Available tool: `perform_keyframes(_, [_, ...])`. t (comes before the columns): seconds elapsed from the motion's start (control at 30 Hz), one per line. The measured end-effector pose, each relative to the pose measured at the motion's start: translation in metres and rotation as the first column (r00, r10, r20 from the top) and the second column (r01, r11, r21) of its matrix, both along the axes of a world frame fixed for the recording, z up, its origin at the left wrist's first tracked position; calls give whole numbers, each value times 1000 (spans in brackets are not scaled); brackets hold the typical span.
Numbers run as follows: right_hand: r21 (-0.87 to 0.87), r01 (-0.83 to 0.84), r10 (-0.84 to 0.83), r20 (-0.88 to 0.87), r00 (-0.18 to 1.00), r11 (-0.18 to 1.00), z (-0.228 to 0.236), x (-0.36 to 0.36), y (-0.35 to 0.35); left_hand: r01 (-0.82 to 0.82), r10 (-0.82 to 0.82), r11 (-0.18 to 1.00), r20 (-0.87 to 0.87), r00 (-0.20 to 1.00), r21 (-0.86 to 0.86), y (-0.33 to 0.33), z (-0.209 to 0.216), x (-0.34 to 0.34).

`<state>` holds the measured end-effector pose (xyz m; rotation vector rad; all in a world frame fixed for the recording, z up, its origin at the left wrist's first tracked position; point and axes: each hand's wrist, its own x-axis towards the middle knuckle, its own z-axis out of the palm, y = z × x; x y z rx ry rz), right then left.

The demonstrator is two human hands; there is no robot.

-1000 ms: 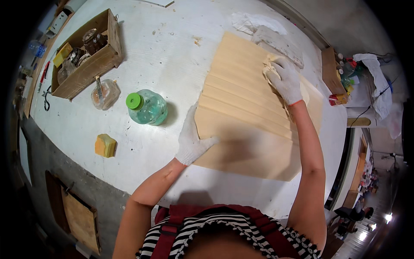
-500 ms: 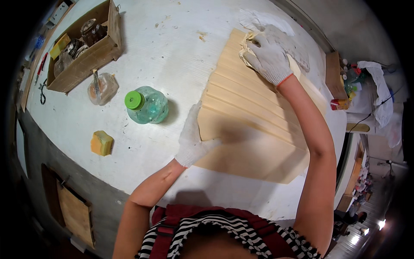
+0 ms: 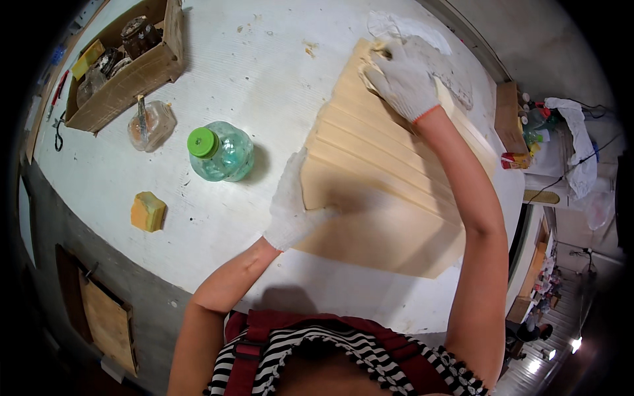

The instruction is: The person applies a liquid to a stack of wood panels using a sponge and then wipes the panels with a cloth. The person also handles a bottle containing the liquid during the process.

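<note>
A cream-coloured panel (image 3: 383,241) with stepped ridges, like overlapping thin sheets, lies on the white table in front of me. My left hand (image 3: 292,204), in a white knit glove, grips its near left edge, thumb on top and fingers along the side. At the far end, my gloved right hand (image 3: 404,78) is closed around a crumpled cream cloth (image 3: 371,71) and presses it on the ridged surface. The palm hides part of the cloth. Just beyond that hand lies a greyish, stained flat piece (image 3: 449,72), beside crumpled clear plastic (image 3: 384,25).
Left of the panel stand a green-capped bottle (image 3: 222,152) and a cut plastic container with a brush (image 3: 152,125). Nearer lies a yellow sponge (image 3: 148,212). A cardboard box (image 3: 125,89) of jars sits far left; another box (image 3: 508,119) is at the right edge.
My right hand and the cloth have shifted slightly left and away, toward the panel's far left corner. The left hand keeps its place on the edge. The whole view has shifted a little.
</note>
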<state>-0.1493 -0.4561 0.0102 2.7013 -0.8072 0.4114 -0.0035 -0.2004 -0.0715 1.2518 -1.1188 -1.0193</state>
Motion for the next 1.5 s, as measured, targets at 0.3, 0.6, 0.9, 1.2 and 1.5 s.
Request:
perform_keyframes(0.3, [4, 150, -150, 2, 989, 989, 0, -33, 16, 5, -5, 1000, 26, 1000, 15, 2, -9, 0])
perform_keyframes(0.6, [292, 394, -468, 257, 845, 872, 12, -181, 15, 40, -41, 998, 25, 999, 48, 1, -2, -2])
perform_keyframes(0.9, [501, 358, -518, 223, 826, 788, -1, -140, -5, 59, -69, 986, 58, 996, 155, 2, 13, -1])
perform_keyframes(1.2, [111, 156, -171, 137, 976, 981, -16, -4, -70, 84, -84, 996, -28, 996, 20, 0, -8, 0])
perform_keyframes(1.5, [591, 139, -345, 251, 904, 795, 1, 58, -89, 71, -70, 997, -46, 996, 18, 1, -10, -3])
